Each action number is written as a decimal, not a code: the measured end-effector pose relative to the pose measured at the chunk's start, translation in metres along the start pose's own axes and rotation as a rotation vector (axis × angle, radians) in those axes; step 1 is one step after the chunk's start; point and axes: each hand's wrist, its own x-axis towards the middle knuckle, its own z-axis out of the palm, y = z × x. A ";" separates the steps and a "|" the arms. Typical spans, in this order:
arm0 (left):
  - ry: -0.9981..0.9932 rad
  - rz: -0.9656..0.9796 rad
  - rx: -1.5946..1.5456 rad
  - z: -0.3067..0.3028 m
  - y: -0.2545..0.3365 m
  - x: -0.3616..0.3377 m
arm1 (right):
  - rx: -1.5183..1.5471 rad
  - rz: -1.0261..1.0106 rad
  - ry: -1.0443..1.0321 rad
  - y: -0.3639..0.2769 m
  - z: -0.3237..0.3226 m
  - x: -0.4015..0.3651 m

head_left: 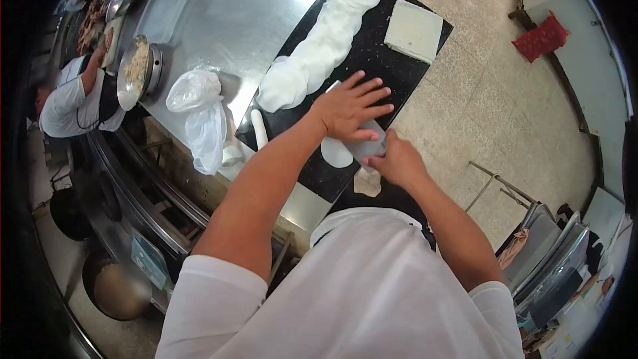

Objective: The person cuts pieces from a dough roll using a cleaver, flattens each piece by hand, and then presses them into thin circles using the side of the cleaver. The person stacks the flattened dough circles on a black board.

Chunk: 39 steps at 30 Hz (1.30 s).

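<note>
My left hand (352, 110) lies with fingers spread on the flat of a broad grey cleaver (372, 146), just above the black board (402, 83). My right hand (401, 159) is closed round the near end of the cleaver; its handle is hidden in the grip. Beside the blade lies a thin round dough wrapper (337, 153). A row of overlapping white wrappers (318, 50) stretches up the board. To the left of my left forearm is a white dough roll (259, 127). What lies under the blade is hidden.
A square white stack (413, 30) sits at the board's far right. On the steel table (249, 10) are a plastic bag (196, 93), a dough lump (231, 155) and a bowl of food (139, 70). Another person (73, 100) stands at left. A pale scrap (367, 182) lies near my waist.
</note>
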 end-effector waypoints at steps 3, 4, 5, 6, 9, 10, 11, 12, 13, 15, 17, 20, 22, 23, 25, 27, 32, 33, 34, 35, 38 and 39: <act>-0.057 -0.015 -0.075 0.008 0.053 -0.021 | 0.112 0.011 -0.200 0.036 0.037 -0.046; -0.068 0.034 -0.112 0.019 0.072 -0.023 | 0.113 0.018 -0.215 0.036 0.042 -0.058; -0.073 0.096 -0.139 0.030 0.073 -0.017 | 0.100 0.072 -0.179 0.035 0.043 -0.063; -0.066 0.100 -0.149 0.030 0.059 -0.007 | 0.081 0.130 -0.145 0.035 0.040 -0.064; -0.031 0.046 -0.019 0.005 0.039 0.010 | 0.020 0.100 -0.076 0.023 0.012 -0.035; -0.007 0.024 0.014 0.001 0.022 0.015 | 0.018 0.090 -0.047 0.019 -0.001 -0.016; 0.013 -0.008 0.043 -0.003 0.009 0.016 | -0.012 0.052 -0.033 0.013 -0.009 -0.003; 0.019 -0.008 0.066 -0.009 -0.007 0.022 | -0.044 0.010 -0.023 0.006 -0.013 0.006; 0.038 -0.023 0.072 -0.015 -0.021 0.026 | -0.045 -0.004 -0.016 0.000 -0.013 0.010; 0.065 -0.044 0.065 -0.011 -0.018 0.025 | -0.052 0.025 0.037 -0.002 -0.010 0.013; 0.085 0.002 0.032 0.010 0.007 0.007 | -0.021 -0.013 -0.039 0.033 0.027 -0.018; -0.079 0.002 -0.116 0.017 0.080 -0.013 | 0.109 0.024 -0.157 0.054 0.049 -0.066; -0.051 0.070 -0.125 0.026 0.072 0.005 | 0.144 0.138 -0.200 0.045 0.029 -0.059; -0.020 0.036 -0.096 0.021 0.063 0.011 | 0.082 0.162 -0.170 0.037 0.017 -0.052; 0.025 0.041 -0.043 0.015 0.041 0.026 | 0.024 0.188 -0.094 0.034 -0.001 -0.030; 0.085 -0.074 0.073 0.002 0.017 0.030 | -0.092 0.004 -0.043 0.030 -0.019 -0.003; 0.097 -0.113 0.020 0.005 0.004 0.023 | -0.014 -0.069 -0.022 0.022 -0.010 -0.001; 0.109 -0.092 -0.018 0.015 0.014 0.013 | 0.043 -0.087 -0.053 0.032 0.005 -0.014; 0.018 -0.103 -0.016 0.018 0.041 -0.002 | 0.040 -0.106 -0.145 0.047 0.019 -0.031; -0.027 -0.122 -0.107 0.010 0.067 -0.009 | 0.264 -0.113 -0.198 0.060 0.031 -0.046; -0.067 0.016 -0.150 0.036 0.076 0.013 | 0.272 0.036 -0.200 0.072 0.035 -0.056; -0.032 -0.006 -0.093 0.033 0.067 0.022 | 0.161 0.074 -0.169 0.066 0.023 -0.048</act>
